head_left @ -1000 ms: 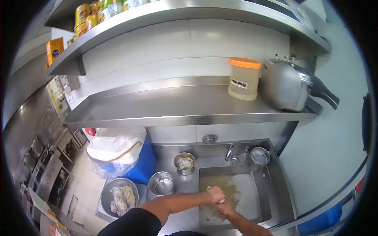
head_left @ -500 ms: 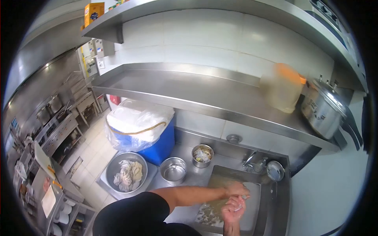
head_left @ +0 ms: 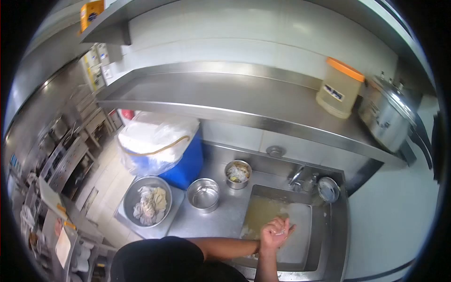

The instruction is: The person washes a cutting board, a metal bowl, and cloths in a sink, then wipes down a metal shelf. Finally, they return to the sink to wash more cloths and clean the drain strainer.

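Note:
Both hands are over the steel sink (head_left: 312, 257), which holds cloudy brownish water and a pale, flat area on its right side. My right hand (head_left: 273, 232) is raised above the water, its fingers curled in. Something small and whitish shows at its fingers, too small to name; it may be foam. From the left, my left forearm (head_left: 225, 247) reaches across and passes behind my right wrist. That arm's hand is mostly hidden there, close against the right one, so its fingers cannot be made out.
A tap (head_left: 297, 176) and a small metal bowl (head_left: 328, 190) are at the sink's back. Leftward stand a pot of scraps (head_left: 238, 174), a steel pot (head_left: 203, 195), a basin of cloths (head_left: 133, 192) and a blue bin (head_left: 184, 170). An orange-lidded container (head_left: 339, 89) and pressure cooker (head_left: 387, 117) sit on the shelf above.
My left hand has drawn back to the left, behind the right wrist. My right hand has moved up and slightly left. The camera view has shifted a little.

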The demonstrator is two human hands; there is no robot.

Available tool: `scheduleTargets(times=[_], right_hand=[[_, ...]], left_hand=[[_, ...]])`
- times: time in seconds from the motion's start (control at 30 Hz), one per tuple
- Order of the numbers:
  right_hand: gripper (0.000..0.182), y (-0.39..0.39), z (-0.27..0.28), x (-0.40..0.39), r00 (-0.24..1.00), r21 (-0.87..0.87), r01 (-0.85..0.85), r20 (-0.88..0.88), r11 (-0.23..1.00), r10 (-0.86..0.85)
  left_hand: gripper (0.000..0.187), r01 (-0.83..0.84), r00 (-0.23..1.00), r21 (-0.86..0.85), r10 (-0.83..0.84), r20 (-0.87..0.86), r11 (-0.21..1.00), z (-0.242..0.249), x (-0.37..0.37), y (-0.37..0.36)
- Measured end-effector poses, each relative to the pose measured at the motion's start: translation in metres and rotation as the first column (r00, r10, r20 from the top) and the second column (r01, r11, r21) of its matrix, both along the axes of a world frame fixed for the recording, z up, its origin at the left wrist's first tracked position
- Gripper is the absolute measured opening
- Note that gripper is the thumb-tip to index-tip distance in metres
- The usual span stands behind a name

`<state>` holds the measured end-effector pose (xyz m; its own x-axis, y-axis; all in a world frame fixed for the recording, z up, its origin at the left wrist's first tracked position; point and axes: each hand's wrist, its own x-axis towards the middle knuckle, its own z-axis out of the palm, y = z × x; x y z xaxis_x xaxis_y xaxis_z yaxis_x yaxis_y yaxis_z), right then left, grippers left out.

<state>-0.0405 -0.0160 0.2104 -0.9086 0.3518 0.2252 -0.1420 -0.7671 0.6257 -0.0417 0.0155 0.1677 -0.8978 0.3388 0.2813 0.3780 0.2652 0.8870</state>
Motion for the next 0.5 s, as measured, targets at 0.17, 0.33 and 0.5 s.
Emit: scheduleTargets(times=[0.17,0.33,0.5], right_hand=[[0.017,0.004,-0.036,0.027,0.995,0.083,-0.018,0.103,0.996,0.01],[0.021,0.007,-0.051,0.041,0.984,0.195,-0.031,0.178,0.98,-0.004],[0.027,0.031,0.02,0.099,0.834,0.653,-0.241,0.518,0.718,-0.19]], left_hand=[[0.044,-0.147,0.943,-0.527,-0.042,-0.33,0.837,-0.058,0.012,-0.011],[0.033,0.002,1.0,-0.361,-0.003,-0.004,0.933,0.028,0.03,-0.039],[0.026,0.793,0.588,-0.511,-0.636,0.5,0.332,-0.146,-0.022,-0.037]])
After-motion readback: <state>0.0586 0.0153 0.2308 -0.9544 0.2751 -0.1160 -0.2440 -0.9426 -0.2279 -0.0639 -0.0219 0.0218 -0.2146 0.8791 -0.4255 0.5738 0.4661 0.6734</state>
